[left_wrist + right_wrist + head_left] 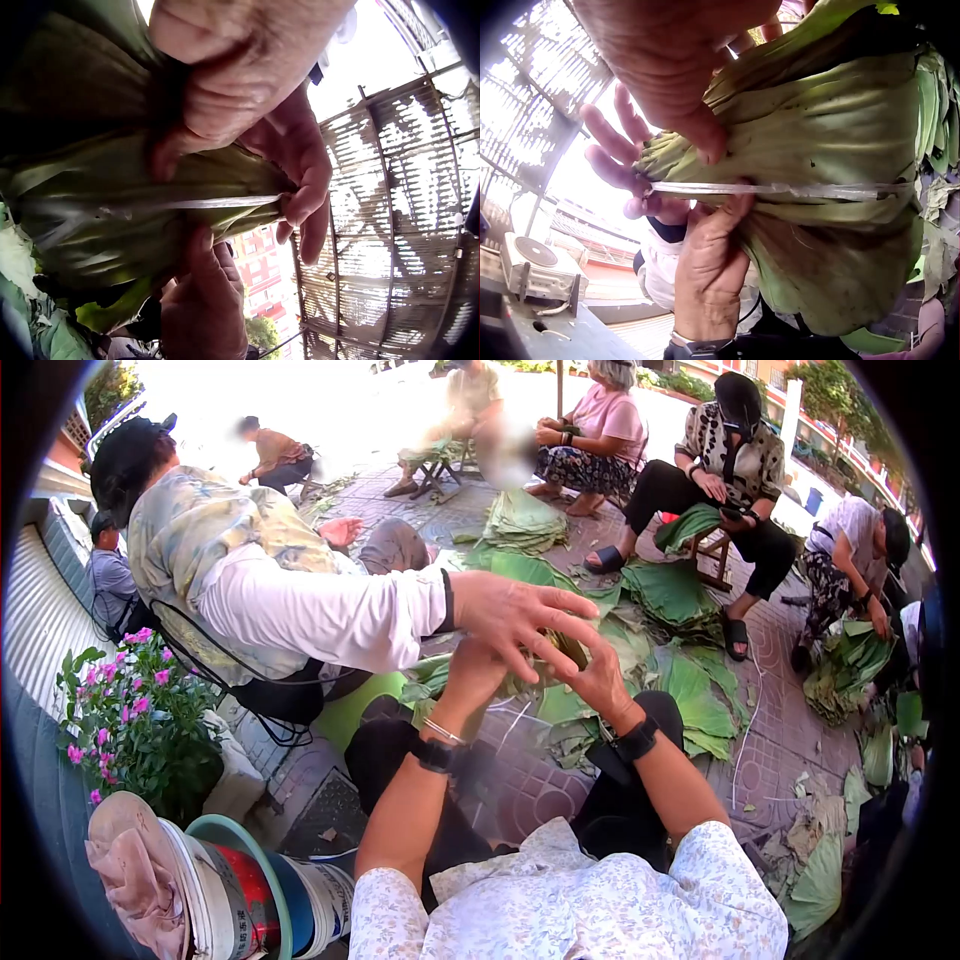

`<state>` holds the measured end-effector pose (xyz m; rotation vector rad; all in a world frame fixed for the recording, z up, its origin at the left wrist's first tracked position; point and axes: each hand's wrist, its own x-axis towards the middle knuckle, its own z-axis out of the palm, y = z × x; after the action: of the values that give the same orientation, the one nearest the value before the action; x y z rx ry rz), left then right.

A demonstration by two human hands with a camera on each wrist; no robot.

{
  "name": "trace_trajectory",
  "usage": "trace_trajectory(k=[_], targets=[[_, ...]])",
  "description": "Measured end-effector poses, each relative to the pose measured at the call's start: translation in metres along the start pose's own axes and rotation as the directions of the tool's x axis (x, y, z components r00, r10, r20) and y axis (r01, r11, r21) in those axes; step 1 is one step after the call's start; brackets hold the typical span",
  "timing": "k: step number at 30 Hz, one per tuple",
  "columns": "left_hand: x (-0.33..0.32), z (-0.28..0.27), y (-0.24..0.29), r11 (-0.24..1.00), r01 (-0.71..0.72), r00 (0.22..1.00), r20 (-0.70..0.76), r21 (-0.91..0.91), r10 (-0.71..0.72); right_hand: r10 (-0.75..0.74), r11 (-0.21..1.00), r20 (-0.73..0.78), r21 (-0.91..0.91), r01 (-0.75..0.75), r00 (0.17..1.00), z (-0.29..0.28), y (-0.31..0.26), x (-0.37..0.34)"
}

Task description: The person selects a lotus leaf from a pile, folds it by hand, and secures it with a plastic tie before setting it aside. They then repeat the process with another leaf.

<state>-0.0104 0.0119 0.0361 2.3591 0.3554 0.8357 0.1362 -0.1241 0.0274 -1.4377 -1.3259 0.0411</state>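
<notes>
I log by head feed: leaf bundle near dial centre, pinched by left hand and right hand, thumbs on its face; second person's hand spread at its narrow end. Patterned paving below; leaf pile at 2 o'clock, flowers 9, buckets 7–8.

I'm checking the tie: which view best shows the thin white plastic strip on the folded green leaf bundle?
The right wrist view: the strip lies bright and long across the leaf bundle. The left wrist view shows it dimmer and partly blurred; in the head view I cannot make it out.
</notes>
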Motion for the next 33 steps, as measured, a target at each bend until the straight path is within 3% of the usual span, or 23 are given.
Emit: trace_trajectory(k=[2, 3, 5, 7, 10, 14, 17, 20, 21, 24, 28, 32, 33], targets=[[0.003, 0.002, -0.006, 0.996, -0.079, 0.993, -0.088, 0.029, 0.081, 0.168, 0.978, 0.064, 0.112, -0.174, 0.984, -0.004, -0.002, 0.0], [0.003, 0.003, -0.01, 0.994, -0.101, 0.987, -0.132, -0.04, 0.095, 0.163, 0.984, 0.106, 0.06, -0.169, 0.981, -0.006, 0.005, -0.001], [0.0, 0.009, -0.023, 0.985, -0.171, 0.957, -0.232, 0.026, 0.173, 0.107, 0.994, 0.043, 0.019, -0.108, 0.993, -0.008, 0.009, -0.005], [-0.001, 0.0, -0.028, 0.977, 0.213, 0.976, -0.042, -0.012, -0.213, 0.084, 0.996, 0.003, -0.003, -0.084, 0.996, -0.01, 0.005, -0.004], [0.005, 0.003, -0.043, 0.995, 0.068, 0.966, -0.245, -0.075, -0.084, 0.067, 0.998, -0.019, 0.006, -0.067, 0.998, -0.015, 0.016, -0.005], [0.012, -0.002, -0.04, 0.997, 0.073, 0.946, -0.316, -0.019, -0.076, 0.157, 0.985, -0.035, 0.074, -0.154, 0.987, -0.019, 0.019, -0.006], [0.02, -0.005, -0.036, 0.973, 0.227, 0.931, -0.301, 0.041, -0.205, 0.16, 0.987, -0.033, 0.032, -0.159, 0.987, -0.023, 0.014, -0.008], [0.027, -0.003, -0.045, 0.977, 0.169, 0.906, -0.411, 0.13, -0.102, 0.172, 0.985, -0.028, 0.023, -0.172, 0.985, -0.027, 0.011, -0.01], [0.027, -0.004, -0.043, 0.952, 0.255, 0.903, -0.393, 0.168, -0.173, 0.176, 0.984, -0.025, 0.022, -0.175, 0.984, -0.029, 0.013, -0.01], [0.022, -0.002, -0.036, 0.932, 0.243, 0.908, -0.401, 0.268, -0.121, 0.184, 0.983, -0.021, 0.019, -0.183, 0.983, -0.033, 0.016, -0.014], [0.016, -0.003, -0.022, 0.974, 0.22, 0.913, -0.364, 0.059, -0.184, 0.198, 0.98, -0.009, 0.027, -0.198, 0.98, -0.04, 0.013, -0.017], [0.009, -0.011, -0.017, 0.901, 0.353, 0.873, -0.259, -0.25, -0.414, 0.216, 0.974, -0.015, 0.069, -0.214, 0.976, -0.046, 0.01, -0.02], [0.006, -0.01, -0.018, 0.919, 0.296, 0.885, -0.287, -0.259, -0.366, 0.223, 0.973, -0.009, 0.065, -0.222, 0.975, -0.049, 0.008, -0.021]])
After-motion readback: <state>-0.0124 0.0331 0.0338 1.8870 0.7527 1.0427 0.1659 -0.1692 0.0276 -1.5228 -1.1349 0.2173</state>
